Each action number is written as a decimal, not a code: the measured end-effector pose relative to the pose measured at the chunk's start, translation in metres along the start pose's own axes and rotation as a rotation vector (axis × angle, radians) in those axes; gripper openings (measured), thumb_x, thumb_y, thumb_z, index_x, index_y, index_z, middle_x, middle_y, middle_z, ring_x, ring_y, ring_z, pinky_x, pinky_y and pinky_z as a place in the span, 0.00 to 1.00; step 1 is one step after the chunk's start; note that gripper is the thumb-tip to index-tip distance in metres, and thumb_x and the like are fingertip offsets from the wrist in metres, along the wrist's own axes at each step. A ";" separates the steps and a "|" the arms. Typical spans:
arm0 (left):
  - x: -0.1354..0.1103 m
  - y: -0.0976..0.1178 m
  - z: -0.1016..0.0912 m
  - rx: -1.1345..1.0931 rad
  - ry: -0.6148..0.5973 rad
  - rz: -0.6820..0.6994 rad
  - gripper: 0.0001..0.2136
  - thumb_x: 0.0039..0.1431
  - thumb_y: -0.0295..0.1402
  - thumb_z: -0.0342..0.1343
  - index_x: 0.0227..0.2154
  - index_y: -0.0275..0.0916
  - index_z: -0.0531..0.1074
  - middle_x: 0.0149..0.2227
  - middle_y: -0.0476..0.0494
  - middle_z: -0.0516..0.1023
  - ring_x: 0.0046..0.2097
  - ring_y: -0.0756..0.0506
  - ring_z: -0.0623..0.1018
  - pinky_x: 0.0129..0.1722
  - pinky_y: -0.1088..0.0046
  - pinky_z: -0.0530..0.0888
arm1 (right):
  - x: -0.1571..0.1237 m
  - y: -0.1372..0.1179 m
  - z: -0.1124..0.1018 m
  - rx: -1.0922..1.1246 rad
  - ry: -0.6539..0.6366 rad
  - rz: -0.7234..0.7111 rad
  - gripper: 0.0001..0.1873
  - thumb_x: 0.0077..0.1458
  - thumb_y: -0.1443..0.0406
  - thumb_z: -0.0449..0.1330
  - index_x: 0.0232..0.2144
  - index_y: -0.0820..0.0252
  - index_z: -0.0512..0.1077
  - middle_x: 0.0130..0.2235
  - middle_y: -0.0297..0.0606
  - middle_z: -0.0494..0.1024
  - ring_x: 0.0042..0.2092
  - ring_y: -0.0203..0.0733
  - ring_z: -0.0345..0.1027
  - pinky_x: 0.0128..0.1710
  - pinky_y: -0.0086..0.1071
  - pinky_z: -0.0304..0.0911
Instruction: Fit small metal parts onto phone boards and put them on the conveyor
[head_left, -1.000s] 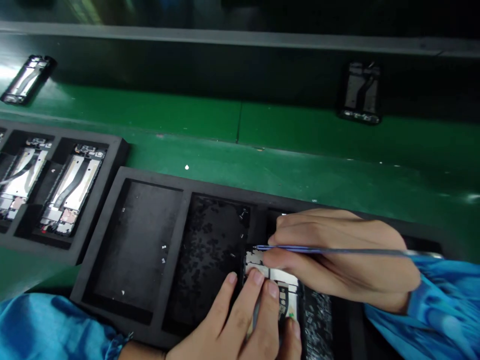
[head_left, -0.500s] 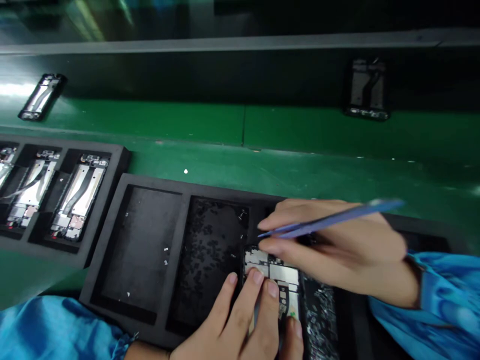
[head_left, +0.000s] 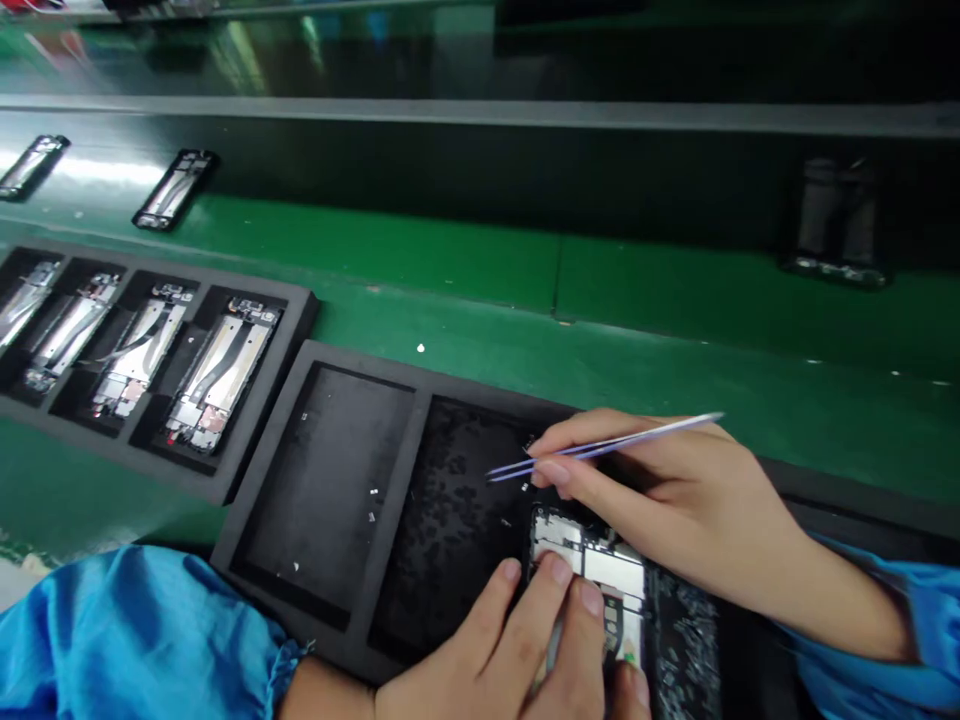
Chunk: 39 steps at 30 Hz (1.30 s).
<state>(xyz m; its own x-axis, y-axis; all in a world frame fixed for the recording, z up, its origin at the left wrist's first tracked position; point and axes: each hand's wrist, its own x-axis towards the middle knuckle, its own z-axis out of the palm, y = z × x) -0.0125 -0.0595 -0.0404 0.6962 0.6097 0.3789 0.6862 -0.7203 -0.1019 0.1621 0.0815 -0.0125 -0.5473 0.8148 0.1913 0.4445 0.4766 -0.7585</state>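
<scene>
Mid-placement on the phone board [head_left: 592, 575] lying in the foam tray [head_left: 330, 500]: left hand [head_left: 517, 660] pressing it down with flat fingers, right hand [head_left: 660, 500] pinching tweezers [head_left: 600, 447] just above, tips needing careful lowering onto the board.

left hand [head_left: 517, 650] pinning open phone [head_left: 600, 590] in black foam tray [head_left: 337, 400], right hand [head_left: 675, 500] pinching tweezers [head_left: 600, 447] just above it, second tray [head_left: 247, 470] of phone frames [head_left: 217, 370] at left, green worktop [head_left: 675, 340]
</scene>
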 end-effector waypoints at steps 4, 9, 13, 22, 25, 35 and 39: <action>0.001 0.000 0.000 -0.005 0.006 -0.019 0.14 0.71 0.34 0.54 0.55 0.38 0.75 0.57 0.47 0.78 0.61 0.38 0.76 0.61 0.61 0.74 | -0.002 0.003 0.002 0.001 -0.038 -0.029 0.11 0.67 0.61 0.59 0.33 0.57 0.78 0.33 0.35 0.84 0.27 0.39 0.79 0.19 0.28 0.67; 0.002 -0.001 0.000 -0.004 0.002 -0.037 0.13 0.72 0.33 0.51 0.53 0.37 0.77 0.58 0.47 0.78 0.61 0.39 0.76 0.61 0.63 0.74 | -0.002 0.004 0.004 0.049 -0.071 -0.066 0.10 0.66 0.63 0.61 0.32 0.56 0.78 0.35 0.33 0.84 0.31 0.36 0.80 0.22 0.24 0.69; 0.002 -0.001 -0.001 -0.004 -0.008 -0.036 0.13 0.71 0.32 0.52 0.53 0.38 0.76 0.58 0.47 0.77 0.61 0.40 0.75 0.61 0.63 0.74 | -0.001 0.003 0.005 0.093 -0.075 -0.116 0.06 0.65 0.65 0.62 0.34 0.57 0.77 0.34 0.30 0.83 0.31 0.32 0.77 0.30 0.23 0.71; 0.001 0.001 -0.004 0.000 -0.028 -0.035 0.13 0.70 0.34 0.54 0.54 0.40 0.76 0.58 0.49 0.77 0.61 0.39 0.75 0.61 0.63 0.74 | 0.002 0.002 0.007 0.117 -0.081 -0.140 0.06 0.65 0.66 0.62 0.33 0.57 0.76 0.32 0.30 0.83 0.30 0.32 0.75 0.29 0.24 0.70; 0.003 0.001 -0.004 -0.002 -0.020 -0.043 0.13 0.70 0.34 0.54 0.54 0.40 0.76 0.57 0.50 0.78 0.61 0.40 0.75 0.61 0.63 0.74 | 0.001 0.002 0.006 0.116 -0.072 -0.124 0.05 0.64 0.66 0.63 0.34 0.57 0.77 0.33 0.30 0.83 0.31 0.32 0.76 0.30 0.23 0.71; 0.001 0.001 -0.002 0.001 -0.010 -0.029 0.13 0.69 0.34 0.55 0.54 0.40 0.75 0.58 0.48 0.78 0.61 0.39 0.76 0.61 0.61 0.74 | 0.004 0.000 0.007 0.122 -0.094 -0.167 0.07 0.65 0.65 0.62 0.34 0.58 0.78 0.31 0.32 0.82 0.29 0.32 0.75 0.28 0.23 0.69; 0.000 0.002 -0.003 0.007 -0.016 -0.012 0.13 0.69 0.34 0.55 0.54 0.39 0.75 0.58 0.46 0.78 0.61 0.38 0.75 0.61 0.61 0.74 | 0.001 -0.001 0.005 0.140 -0.037 -0.092 0.05 0.64 0.66 0.63 0.35 0.57 0.79 0.35 0.33 0.84 0.31 0.35 0.78 0.30 0.25 0.73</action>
<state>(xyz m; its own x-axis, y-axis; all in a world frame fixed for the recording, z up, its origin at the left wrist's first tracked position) -0.0117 -0.0612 -0.0381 0.6911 0.6235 0.3656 0.6959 -0.7106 -0.1035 0.1580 0.0800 -0.0145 -0.6078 0.7560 0.2431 0.2895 0.4960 -0.8187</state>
